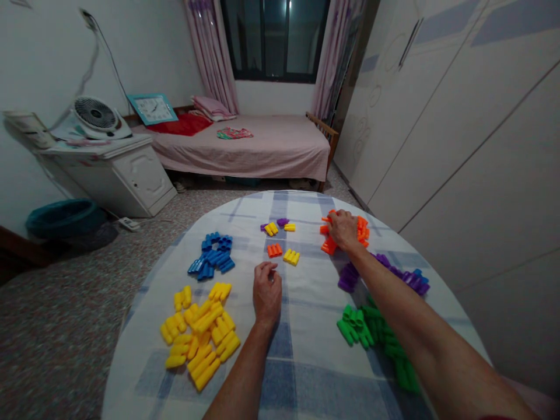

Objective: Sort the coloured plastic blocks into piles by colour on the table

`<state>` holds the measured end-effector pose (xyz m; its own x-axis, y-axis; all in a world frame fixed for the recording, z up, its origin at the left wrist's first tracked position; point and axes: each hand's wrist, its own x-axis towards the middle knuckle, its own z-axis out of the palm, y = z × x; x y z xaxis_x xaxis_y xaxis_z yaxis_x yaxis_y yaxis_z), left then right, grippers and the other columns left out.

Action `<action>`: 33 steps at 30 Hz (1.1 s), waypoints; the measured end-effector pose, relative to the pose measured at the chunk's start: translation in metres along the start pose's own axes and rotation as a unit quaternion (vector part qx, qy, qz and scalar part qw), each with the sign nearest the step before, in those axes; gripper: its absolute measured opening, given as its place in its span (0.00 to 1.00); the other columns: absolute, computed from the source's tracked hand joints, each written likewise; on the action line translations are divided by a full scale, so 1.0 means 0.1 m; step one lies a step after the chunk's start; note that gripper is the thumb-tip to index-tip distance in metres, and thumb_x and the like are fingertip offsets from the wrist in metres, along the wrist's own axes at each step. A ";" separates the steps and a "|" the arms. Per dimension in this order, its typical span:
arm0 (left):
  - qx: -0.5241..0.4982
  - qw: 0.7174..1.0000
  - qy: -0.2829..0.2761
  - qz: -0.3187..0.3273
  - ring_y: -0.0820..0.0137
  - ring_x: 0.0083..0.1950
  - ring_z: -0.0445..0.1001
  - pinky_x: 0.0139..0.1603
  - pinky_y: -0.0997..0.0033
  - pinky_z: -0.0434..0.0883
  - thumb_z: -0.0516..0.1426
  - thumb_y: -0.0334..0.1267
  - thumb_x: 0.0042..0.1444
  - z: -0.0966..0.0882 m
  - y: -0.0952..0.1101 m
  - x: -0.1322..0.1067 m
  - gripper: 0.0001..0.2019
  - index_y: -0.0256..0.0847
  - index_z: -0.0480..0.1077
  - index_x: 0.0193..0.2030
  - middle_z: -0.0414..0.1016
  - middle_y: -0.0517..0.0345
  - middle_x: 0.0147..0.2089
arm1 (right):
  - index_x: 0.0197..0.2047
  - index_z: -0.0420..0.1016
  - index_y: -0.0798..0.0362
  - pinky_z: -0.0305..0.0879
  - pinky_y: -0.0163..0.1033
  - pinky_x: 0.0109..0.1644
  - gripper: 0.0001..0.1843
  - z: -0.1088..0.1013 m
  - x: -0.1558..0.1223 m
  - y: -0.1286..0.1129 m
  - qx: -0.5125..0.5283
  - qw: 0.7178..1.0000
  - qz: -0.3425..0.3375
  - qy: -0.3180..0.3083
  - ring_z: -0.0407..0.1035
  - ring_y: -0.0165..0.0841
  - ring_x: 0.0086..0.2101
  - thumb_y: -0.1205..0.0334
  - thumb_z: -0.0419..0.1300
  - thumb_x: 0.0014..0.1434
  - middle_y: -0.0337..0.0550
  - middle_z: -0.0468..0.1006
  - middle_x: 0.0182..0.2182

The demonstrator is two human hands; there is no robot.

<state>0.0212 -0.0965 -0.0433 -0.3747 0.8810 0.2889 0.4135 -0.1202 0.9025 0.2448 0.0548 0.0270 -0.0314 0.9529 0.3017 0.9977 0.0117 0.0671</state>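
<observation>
My right hand reaches into a pile of orange plastic building pieces on the far right of the table. Its fingers pinch at an orange piece at the pile's left edge, partly covered by the hand. My left hand rests on the cloth near the middle, fingers curled and nothing visible in them. Just beyond it lie a small orange piece and a yellow piece. Farther back sit two more yellow pieces beside purple pieces.
Piles of blue pieces and yellow pieces lie on the left. Purple pieces and green pieces lie on the right, partly behind my right forearm. A checked cloth covers the round table. Beyond stands a bed.
</observation>
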 end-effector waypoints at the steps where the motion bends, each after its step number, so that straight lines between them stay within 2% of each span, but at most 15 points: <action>1: -0.001 1.000 0.000 0.000 0.68 0.46 0.73 0.51 0.65 0.71 0.51 0.27 0.52 0.00 0.00 0.00 0.13 0.39 0.73 0.42 0.69 0.52 0.47 | 0.52 0.72 0.54 0.54 0.45 0.50 0.17 0.02 0.00 0.07 -0.007 1.000 0.007 -0.011 0.61 0.44 0.49 0.61 0.49 0.65 0.55 0.71 0.48; 4: 0.001 1.000 0.001 -0.001 0.67 0.47 0.73 0.51 0.64 0.71 0.51 0.27 0.53 0.00 0.01 0.00 0.13 0.40 0.73 0.41 0.70 0.52 0.47 | 0.53 0.72 0.53 0.54 0.46 0.50 0.19 0.12 -0.04 0.18 -0.006 0.999 0.003 -0.052 0.61 0.44 0.51 0.60 0.46 0.66 0.54 0.72 0.49; 7: 0.002 1.000 0.002 0.001 0.67 0.48 0.73 0.53 0.63 0.71 0.51 0.28 0.53 -0.01 0.00 0.00 0.13 0.40 0.73 0.41 0.70 0.52 0.47 | 0.54 0.72 0.52 0.54 0.46 0.50 0.20 0.19 -0.08 0.21 0.001 0.998 0.000 -0.065 0.60 0.43 0.52 0.60 0.44 0.67 0.54 0.73 0.49; 9: -0.001 1.000 0.004 0.004 0.67 0.48 0.73 0.52 0.63 0.71 0.52 0.28 0.53 0.00 0.00 0.00 0.12 0.40 0.73 0.41 0.70 0.52 0.46 | 0.54 0.73 0.51 0.54 0.48 0.51 0.20 0.18 -0.10 0.20 -0.002 0.998 -0.001 -0.059 0.59 0.44 0.52 0.60 0.44 0.67 0.54 0.73 0.49; 12: -0.005 1.000 0.007 0.005 0.67 0.48 0.73 0.52 0.64 0.71 0.52 0.28 0.53 0.00 0.00 0.00 0.12 0.41 0.73 0.41 0.70 0.53 0.45 | 0.55 0.72 0.51 0.54 0.50 0.54 0.19 0.08 -0.11 0.08 0.001 1.000 -0.003 -0.012 0.57 0.46 0.54 0.60 0.47 0.66 0.54 0.71 0.51; 14: -0.006 1.000 0.007 0.005 0.67 0.48 0.73 0.51 0.65 0.71 0.52 0.28 0.53 0.01 -0.01 0.00 0.12 0.41 0.73 0.41 0.70 0.53 0.45 | 0.56 0.71 0.52 0.55 0.47 0.54 0.20 -0.03 -0.13 -0.10 0.035 0.999 -0.026 -0.002 0.59 0.44 0.54 0.61 0.49 0.65 0.54 0.70 0.53; 15: -0.005 1.000 0.006 0.005 0.67 0.48 0.73 0.52 0.65 0.71 0.52 0.28 0.53 0.01 -0.01 0.00 0.12 0.41 0.73 0.41 0.70 0.53 0.46 | 0.57 0.71 0.53 0.56 0.45 0.54 0.20 -0.07 -0.15 -0.22 0.062 0.997 -0.049 -0.017 0.61 0.42 0.53 0.62 0.50 0.64 0.54 0.70 0.53; 18: -0.001 1.000 0.006 0.008 0.67 0.49 0.72 0.52 0.65 0.71 0.52 0.28 0.53 0.01 -0.02 0.00 0.12 0.41 0.73 0.41 0.70 0.53 0.46 | 0.56 0.72 0.50 0.59 0.40 0.52 0.19 -0.19 -0.26 -0.69 0.138 0.972 -0.155 -0.114 0.65 0.37 0.50 0.59 0.50 0.65 0.50 0.71 0.52; 20: 0.001 1.000 0.001 0.012 0.67 0.49 0.72 0.53 0.64 0.70 0.52 0.28 0.53 0.00 -0.03 0.00 0.13 0.41 0.73 0.42 0.70 0.53 0.47 | 0.58 0.71 0.47 0.60 0.43 0.52 0.21 -0.21 -0.35 -0.99 0.150 0.954 -0.209 -0.152 0.64 0.40 0.51 0.52 0.54 0.64 0.48 0.70 0.54; 22: 0.006 1.000 -0.002 0.014 0.67 0.49 0.72 0.53 0.64 0.70 0.52 0.29 0.54 0.00 -0.04 0.01 0.12 0.40 0.73 0.42 0.70 0.52 0.47 | 0.57 0.71 0.45 0.60 0.47 0.52 0.23 -0.21 -0.45 -1.23 0.142 0.945 -0.245 -0.161 0.65 0.42 0.50 0.48 0.55 0.62 0.48 0.71 0.53; 25: 0.014 1.000 0.002 0.015 0.66 0.49 0.72 0.54 0.63 0.70 0.52 0.29 0.53 -0.01 -0.05 0.01 0.11 0.40 0.72 0.41 0.70 0.52 0.46 | 0.55 0.72 0.46 0.60 0.49 0.52 0.20 -0.15 -0.53 -1.43 0.139 0.942 -0.260 -0.158 0.65 0.42 0.50 0.50 0.56 0.61 0.48 0.70 0.52; 29: 0.012 1.000 -0.005 0.021 0.66 0.49 0.72 0.54 0.63 0.70 0.52 0.29 0.53 -0.01 -0.03 0.01 0.11 0.40 0.72 0.40 0.70 0.52 0.46 | 0.52 0.74 0.45 0.61 0.44 0.50 0.17 -0.09 -0.53 -1.45 0.146 0.944 -0.247 -0.163 0.65 0.40 0.48 0.56 0.57 0.60 0.47 0.71 0.50; 33: 0.014 1.000 -0.001 0.014 0.67 0.48 0.72 0.52 0.64 0.71 0.51 0.28 0.54 -0.01 -0.01 0.00 0.12 0.41 0.73 0.41 0.69 0.52 0.46 | 0.55 0.72 0.47 0.60 0.43 0.50 0.19 -0.14 -0.38 -1.20 0.136 0.959 -0.206 -0.136 0.64 0.40 0.49 0.57 0.55 0.62 0.50 0.70 0.50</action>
<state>0.0196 -0.0970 -0.0440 -0.3604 0.8786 0.3133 0.4467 -0.1323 0.8848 0.1254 0.0128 0.0209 -0.4471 0.8936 0.0402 0.8837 0.4482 -0.1349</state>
